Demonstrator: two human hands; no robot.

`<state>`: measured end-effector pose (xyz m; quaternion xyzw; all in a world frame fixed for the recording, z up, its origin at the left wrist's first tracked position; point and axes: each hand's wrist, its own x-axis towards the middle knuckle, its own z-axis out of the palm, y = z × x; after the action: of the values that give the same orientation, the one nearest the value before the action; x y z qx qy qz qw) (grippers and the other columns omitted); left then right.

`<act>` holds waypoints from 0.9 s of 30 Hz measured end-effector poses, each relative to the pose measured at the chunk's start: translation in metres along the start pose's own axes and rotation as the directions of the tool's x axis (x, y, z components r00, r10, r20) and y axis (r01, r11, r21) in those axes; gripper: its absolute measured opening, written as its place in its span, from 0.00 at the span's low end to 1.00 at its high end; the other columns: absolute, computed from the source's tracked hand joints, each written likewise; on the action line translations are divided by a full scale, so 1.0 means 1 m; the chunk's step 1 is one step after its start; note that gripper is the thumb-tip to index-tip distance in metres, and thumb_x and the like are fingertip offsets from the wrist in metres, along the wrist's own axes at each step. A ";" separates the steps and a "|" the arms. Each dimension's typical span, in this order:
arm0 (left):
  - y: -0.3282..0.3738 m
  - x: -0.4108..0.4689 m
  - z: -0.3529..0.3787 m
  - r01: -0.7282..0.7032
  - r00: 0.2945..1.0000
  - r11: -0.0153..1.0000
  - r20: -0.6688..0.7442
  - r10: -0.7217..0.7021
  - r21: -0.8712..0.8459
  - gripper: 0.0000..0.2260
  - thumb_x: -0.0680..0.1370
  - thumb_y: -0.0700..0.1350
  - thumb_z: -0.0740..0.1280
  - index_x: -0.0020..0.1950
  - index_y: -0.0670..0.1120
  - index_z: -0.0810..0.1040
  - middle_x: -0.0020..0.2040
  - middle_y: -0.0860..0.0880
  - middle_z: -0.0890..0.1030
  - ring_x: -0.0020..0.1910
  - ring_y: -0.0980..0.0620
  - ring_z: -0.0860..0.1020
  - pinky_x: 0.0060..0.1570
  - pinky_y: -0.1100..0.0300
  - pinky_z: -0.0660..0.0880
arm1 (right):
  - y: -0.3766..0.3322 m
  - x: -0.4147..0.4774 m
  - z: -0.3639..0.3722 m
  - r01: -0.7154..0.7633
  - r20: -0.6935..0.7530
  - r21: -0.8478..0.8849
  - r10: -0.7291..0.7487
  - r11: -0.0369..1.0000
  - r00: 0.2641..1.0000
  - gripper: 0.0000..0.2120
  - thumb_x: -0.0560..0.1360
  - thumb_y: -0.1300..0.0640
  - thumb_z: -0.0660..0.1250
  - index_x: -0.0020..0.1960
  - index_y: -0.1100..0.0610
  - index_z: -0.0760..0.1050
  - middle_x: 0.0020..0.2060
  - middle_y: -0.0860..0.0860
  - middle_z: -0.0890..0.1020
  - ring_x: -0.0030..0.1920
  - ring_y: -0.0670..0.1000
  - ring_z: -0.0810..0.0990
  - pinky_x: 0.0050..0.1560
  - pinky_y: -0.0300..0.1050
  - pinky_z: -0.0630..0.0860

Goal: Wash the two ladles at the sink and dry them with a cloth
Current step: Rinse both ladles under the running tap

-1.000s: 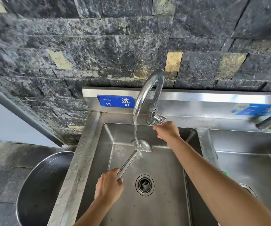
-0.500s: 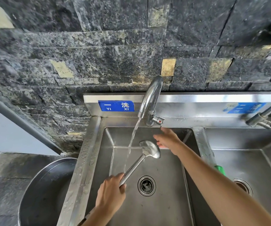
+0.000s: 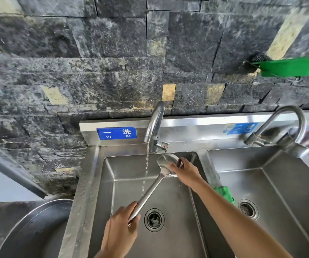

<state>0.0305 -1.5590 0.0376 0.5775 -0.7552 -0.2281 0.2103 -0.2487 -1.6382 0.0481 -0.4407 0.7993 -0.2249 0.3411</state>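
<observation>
A steel ladle (image 3: 153,187) is held slantwise over the left sink (image 3: 94,183), its bowl raised near the tap (image 3: 154,125) and its handle sloping down toward the viewer. The handle's lower end is gripped by the left hand (image 3: 121,231), whose fingers are curled closed around it. The bowl's right rim is pinched by the right hand (image 3: 186,173), with fingers bent over the edge and the thumb seemingly laid inside. A thin stream of water (image 3: 146,164) falls just left of the bowl and is not caught by it. For this rinsing step to be done well, the bowl is probably best shifted left under the stream and rubbed inside and out by the right fingers, with the handle turned so that every side is wetted (the grip below should be kept firm, as wet steel is likely slippery). Counted: one ladle is seen, the second being out of view; two hands; two sinks, the other (image 3: 280,202) at the right; two taps; two drains; one green cloth (image 3: 224,193) lying on the divider between the sinks, partly hidden behind the right forearm; one green tray (image 3: 289,67) on the stone wall.
</observation>
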 end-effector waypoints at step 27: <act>0.074 0.038 0.079 0.094 0.969 0.994 0.226 -0.103 0.047 0.06 0.81 0.53 0.62 0.48 0.52 0.75 0.35 0.52 0.78 0.36 0.51 0.78 0.39 0.54 0.73 | 0.040 0.032 -0.068 -0.268 0.057 0.744 0.341 0.612 0.938 0.10 0.81 0.60 0.66 0.54 0.68 0.79 0.49 0.63 0.85 0.43 0.59 0.86 0.51 0.54 0.83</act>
<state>-0.0828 -1.5709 0.0193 0.5879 -0.7487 -0.2895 0.1001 -0.3333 -1.6414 0.0554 -0.1108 0.7155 -0.4884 0.4871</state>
